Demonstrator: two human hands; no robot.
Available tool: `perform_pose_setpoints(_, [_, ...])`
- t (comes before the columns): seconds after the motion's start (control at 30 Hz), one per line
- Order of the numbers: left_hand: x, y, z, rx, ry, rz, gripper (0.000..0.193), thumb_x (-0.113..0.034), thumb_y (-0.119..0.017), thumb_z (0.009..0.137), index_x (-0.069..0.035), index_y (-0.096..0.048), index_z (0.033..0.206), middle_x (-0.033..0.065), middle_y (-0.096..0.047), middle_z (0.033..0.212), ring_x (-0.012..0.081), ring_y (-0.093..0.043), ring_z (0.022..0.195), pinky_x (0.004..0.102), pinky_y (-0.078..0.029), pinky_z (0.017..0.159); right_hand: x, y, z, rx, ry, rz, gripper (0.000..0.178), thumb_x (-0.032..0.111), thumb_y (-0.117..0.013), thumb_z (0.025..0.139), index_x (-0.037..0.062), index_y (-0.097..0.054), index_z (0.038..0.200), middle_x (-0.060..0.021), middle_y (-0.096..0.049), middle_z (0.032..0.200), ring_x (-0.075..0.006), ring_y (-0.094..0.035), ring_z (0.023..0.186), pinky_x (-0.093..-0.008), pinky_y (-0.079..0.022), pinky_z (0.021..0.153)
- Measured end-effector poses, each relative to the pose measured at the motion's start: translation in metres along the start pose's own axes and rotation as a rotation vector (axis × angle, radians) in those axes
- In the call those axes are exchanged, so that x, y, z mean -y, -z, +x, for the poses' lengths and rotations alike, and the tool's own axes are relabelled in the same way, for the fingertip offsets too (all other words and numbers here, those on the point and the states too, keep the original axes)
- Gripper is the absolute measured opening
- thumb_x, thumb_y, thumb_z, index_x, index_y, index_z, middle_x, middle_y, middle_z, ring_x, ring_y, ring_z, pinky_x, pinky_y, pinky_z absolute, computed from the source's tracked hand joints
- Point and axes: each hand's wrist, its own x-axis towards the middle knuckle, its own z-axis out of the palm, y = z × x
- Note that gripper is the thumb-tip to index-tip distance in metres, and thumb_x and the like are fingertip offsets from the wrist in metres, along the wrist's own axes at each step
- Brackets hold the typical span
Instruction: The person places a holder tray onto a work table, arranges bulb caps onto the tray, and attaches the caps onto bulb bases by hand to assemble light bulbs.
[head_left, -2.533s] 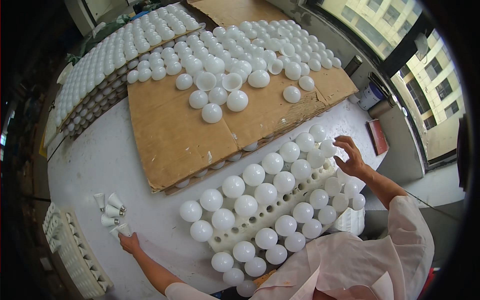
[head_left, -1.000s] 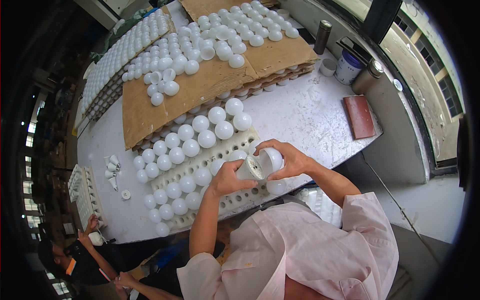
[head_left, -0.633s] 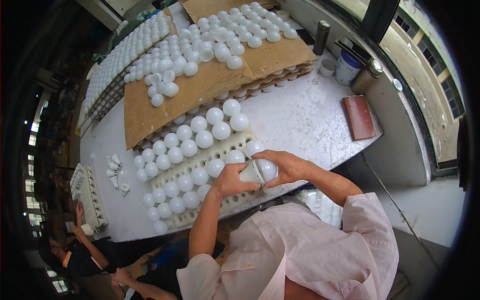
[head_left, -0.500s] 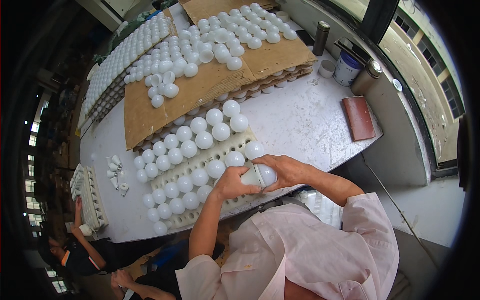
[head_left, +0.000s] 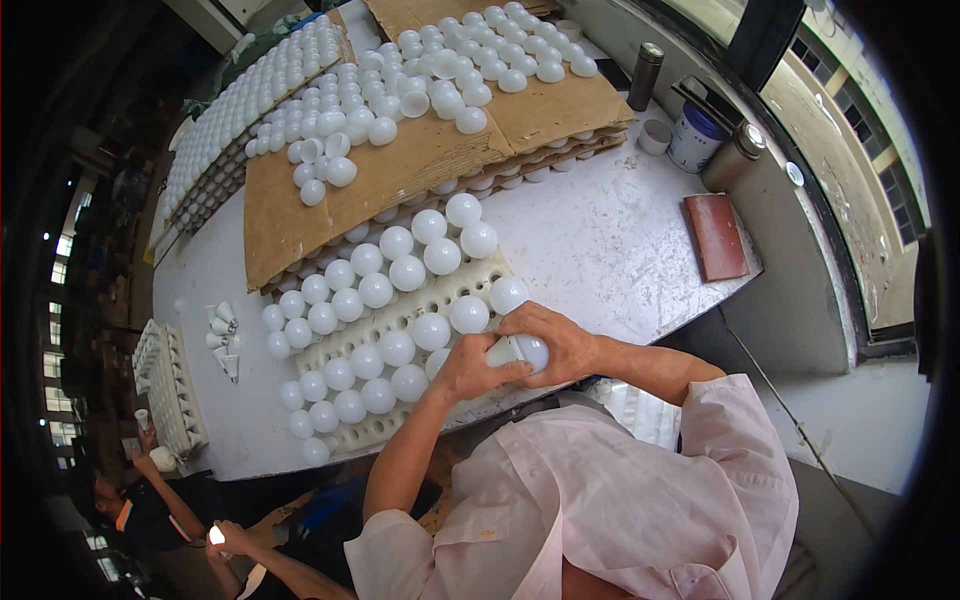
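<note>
A white light bulb (head_left: 535, 352) with a round dome and a tapered base lies sideways between my hands, above the near edge of the table. My left hand (head_left: 474, 368) is closed around its base. My right hand (head_left: 556, 338) wraps over the dome, and its fingers hide part of the bulb. Right beside my hands is a pale moulded tray (head_left: 440, 297) with holes. Rows of round white bulbs stand in it, dome up, with a bare strip of holes between two groups of rows.
Loose white domes lie on a cardboard sheet (head_left: 300, 228) over stacked trays. Several bulb bases (head_left: 222, 330) lie at the left. A brown notebook (head_left: 716, 237), a tub (head_left: 694, 138) and a flask (head_left: 734, 158) are at right. Two co-workers sit at left, one holding a lit bulb (head_left: 216, 535).
My right hand has closed further over the dome, covering more of it. At lower left, a lit bulb now shows in a co-worker's hand. The view has shifted slightly.
</note>
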Motion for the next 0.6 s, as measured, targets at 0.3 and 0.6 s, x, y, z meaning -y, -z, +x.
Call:
perform_pose_setpoints(0.3, [0.003, 0.004, 0.001, -0.009, 0.015, 0.149, 0.055, -0.041, -0.072, 0.073, 0.006, -0.064, 0.099, 0.0100, -0.065, 0.074, 0.0150, -0.062, 0.059, 0.0269, -0.049, 0.051, -0.008, -0.009, 0.000, -0.026, 0.041, 0.044, 0.065, 0.007, -0.080, 0.056, 0.0067, -0.053, 0.114, -0.0121, -0.056, 0.107, -0.0301, -0.055, 0.100, -0.0391, -0.046, 0.087])
perform_pose_setpoints(0.6, [-0.013, 0.001, -0.001, -0.059, 0.015, 0.180, 0.046, -0.034, -0.070, 0.067, 0.007, -0.065, 0.087, 0.0100, -0.064, 0.068, 0.0142, -0.061, 0.056, 0.0262, -0.049, 0.051, -0.009, -0.015, 0.005, -0.106, 0.172, 0.088, 0.054, 0.004, -0.075, 0.059, 0.0026, -0.057, 0.109, -0.0135, -0.057, 0.103, -0.0276, -0.057, 0.095, -0.0362, -0.048, 0.082])
